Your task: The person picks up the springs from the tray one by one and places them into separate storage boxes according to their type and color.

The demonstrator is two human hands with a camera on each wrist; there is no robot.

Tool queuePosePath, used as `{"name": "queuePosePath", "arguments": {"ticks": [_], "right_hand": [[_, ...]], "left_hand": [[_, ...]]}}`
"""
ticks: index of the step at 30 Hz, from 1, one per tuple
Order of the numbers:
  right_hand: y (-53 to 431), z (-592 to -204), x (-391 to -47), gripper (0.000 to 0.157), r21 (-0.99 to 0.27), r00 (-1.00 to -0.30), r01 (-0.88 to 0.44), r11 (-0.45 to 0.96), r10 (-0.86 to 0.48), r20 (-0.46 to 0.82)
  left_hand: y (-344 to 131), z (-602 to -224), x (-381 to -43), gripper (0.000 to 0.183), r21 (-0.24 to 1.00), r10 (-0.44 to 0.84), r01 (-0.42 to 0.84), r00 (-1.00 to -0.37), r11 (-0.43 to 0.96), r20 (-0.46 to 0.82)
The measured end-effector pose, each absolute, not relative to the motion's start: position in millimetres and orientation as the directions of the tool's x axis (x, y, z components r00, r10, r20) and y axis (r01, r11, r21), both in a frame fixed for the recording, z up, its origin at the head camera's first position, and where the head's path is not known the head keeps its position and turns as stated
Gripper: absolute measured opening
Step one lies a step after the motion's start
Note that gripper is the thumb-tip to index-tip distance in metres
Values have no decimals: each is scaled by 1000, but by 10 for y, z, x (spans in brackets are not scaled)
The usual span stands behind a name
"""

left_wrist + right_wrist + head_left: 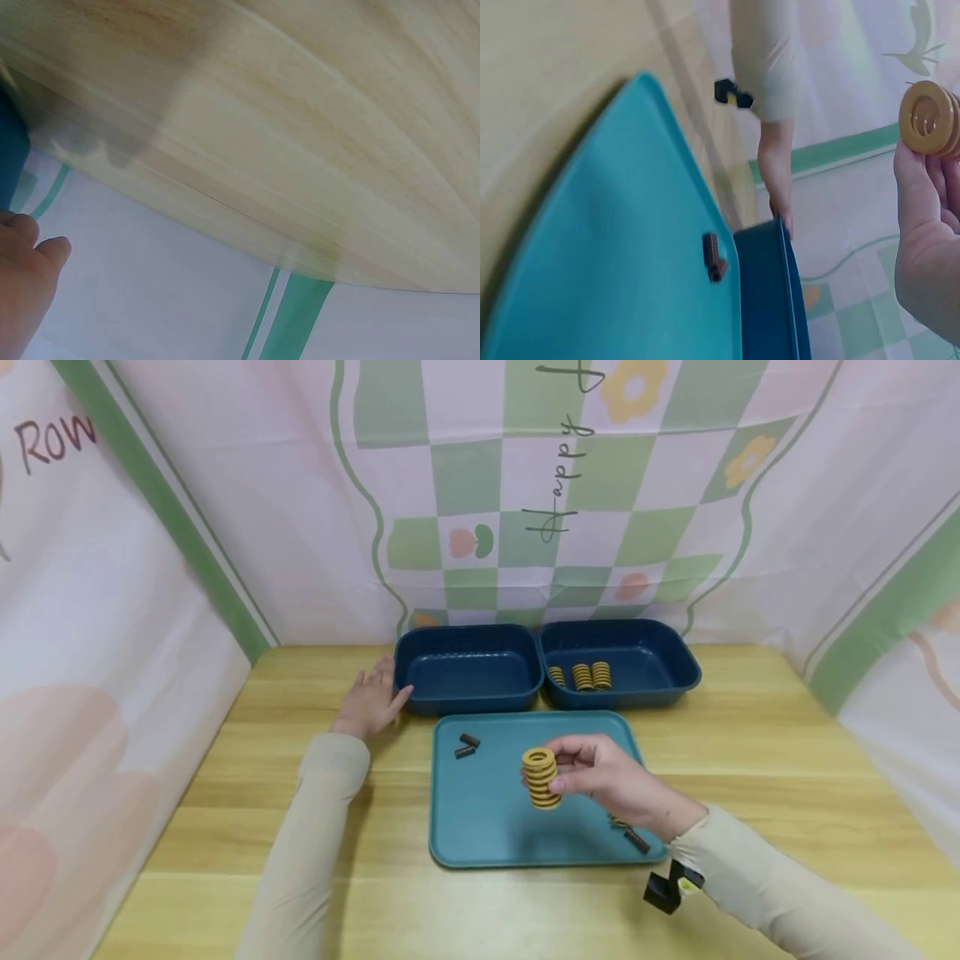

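Observation:
My right hand (603, 772) pinches a thick yellow coil spring (542, 778) between thumb and fingers, held upright above the teal tray (487, 827). The right wrist view shows the same yellow spring (928, 120) end-on, its round opening facing the camera. At the left end of the empty-looking dark blue bin (468, 702), my left hand (371, 697) touches the outer wall, thumb at the rim and fingers extended. Two small dark springs (467, 745) lie at the tray's upper left. Another dark spring (637, 841) and a partly hidden yellow spring (618, 820) lie under my right wrist.
A second dark blue bin (652, 693) adjoins the first on the right and holds 3 yellow springs (582, 677). Both bins stand behind the tray on a wooden table (780, 793). A patterned curtain (465, 477) encloses the back and sides.

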State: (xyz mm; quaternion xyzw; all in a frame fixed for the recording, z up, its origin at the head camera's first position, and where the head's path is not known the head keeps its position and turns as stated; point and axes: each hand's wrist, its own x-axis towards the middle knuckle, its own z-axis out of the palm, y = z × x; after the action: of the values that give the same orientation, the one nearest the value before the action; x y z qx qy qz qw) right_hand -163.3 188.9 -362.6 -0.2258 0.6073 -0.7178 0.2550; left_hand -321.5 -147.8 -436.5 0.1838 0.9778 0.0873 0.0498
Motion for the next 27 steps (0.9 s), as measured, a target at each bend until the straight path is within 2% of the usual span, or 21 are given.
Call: {"name": "queuePosePath", "arguments": {"ticks": [5,12,22,27], "right_hand": [[1880,-3598,-1628,29,-943,-744,208,-260,-668,20],[1865,-3548,-1610,30,-897,-732,294,-330,-681,11],[1858,-3521,-1618,29,-888,-727,300,-348,-686,23],[1940,-3499,-1764,30,-907,-772,239,-347,-634,39]], "left_hand": [[-1486,-4364,-3206,73,185,368,353,-928,917,-55],[-1481,-4356,-3195,73,183,368,352,-928,918,-56],[-1479,-4384,-3228,74,176,368,351,-927,920,-71],[-1472,-4377,-3224,73,176,368,350,-927,920,-76]]}}
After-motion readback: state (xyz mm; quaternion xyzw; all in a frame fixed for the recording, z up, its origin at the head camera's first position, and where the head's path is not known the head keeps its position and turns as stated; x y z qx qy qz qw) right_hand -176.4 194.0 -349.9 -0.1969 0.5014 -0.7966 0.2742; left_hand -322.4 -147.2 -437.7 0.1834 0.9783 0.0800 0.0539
